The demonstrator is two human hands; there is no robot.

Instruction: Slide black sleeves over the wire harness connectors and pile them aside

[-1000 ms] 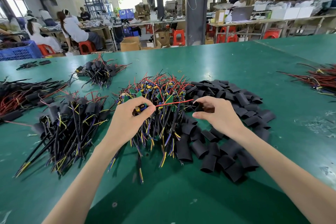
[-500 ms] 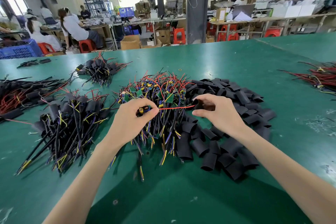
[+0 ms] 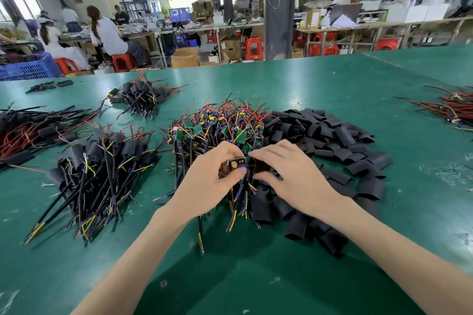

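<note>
Green table [image 3: 332, 79] fills the lower frame. At its centre the left hand [image 3: 204, 186] pinches a small wire harness connector [image 3: 236, 162] between thumb and curled fingers, with its wires hanging below. Just right of it, the right hand [image 3: 294, 181] grips a black sleeve [image 3: 259, 165] between thumb and fingers, its open end facing the connector. A heap of bare harnesses [image 3: 217, 125] lies behind the hands. Loose sleeves [image 3: 337, 140] spread across centre right, and sleeved harnesses [image 3: 102, 166] are piled at the left.

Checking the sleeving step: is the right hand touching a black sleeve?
Touching. The head view shows the right hand pinching a black sleeve between thumb and fingers.
</note>
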